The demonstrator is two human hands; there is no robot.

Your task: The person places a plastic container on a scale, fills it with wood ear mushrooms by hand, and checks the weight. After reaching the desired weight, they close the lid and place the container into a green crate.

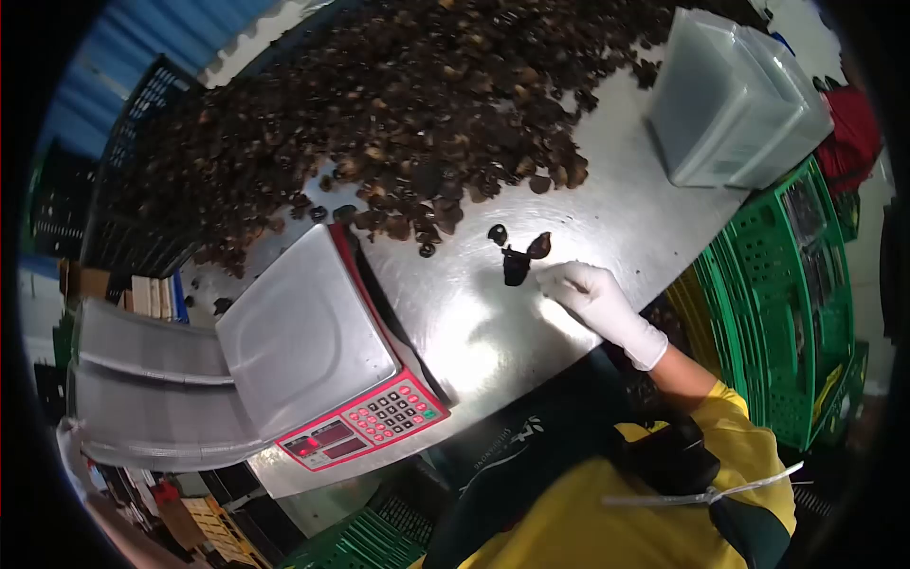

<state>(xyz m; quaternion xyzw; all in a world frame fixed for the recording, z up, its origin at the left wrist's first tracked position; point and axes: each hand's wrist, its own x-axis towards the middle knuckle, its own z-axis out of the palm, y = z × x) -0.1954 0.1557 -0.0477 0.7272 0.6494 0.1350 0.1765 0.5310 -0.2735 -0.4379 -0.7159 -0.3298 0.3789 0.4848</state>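
Note:
My right hand point(590, 296), in a white glove, is low over the steel table with its fingers curled together. Just left of its fingertips lie a few dark, curled pieces point(516, 266) that look like wood ear mushroom. Whether anything is pinched in those fingers is hidden. At the far left edge, my gloved left hand point(72, 455) is closed on the outer end of clear plastic trays point(171, 412). The trays' other end is against a red-edged digital scale point(318, 322), whose metal pan is bare.
A large heap of dark brown mushroom-like pieces point(398, 114) covers the back of the table point(607, 180). Clear plastic containers point(725, 104) stand at the back right. Green crates point(777, 303) are stacked beside the right edge; a black crate point(142, 171) is at the left.

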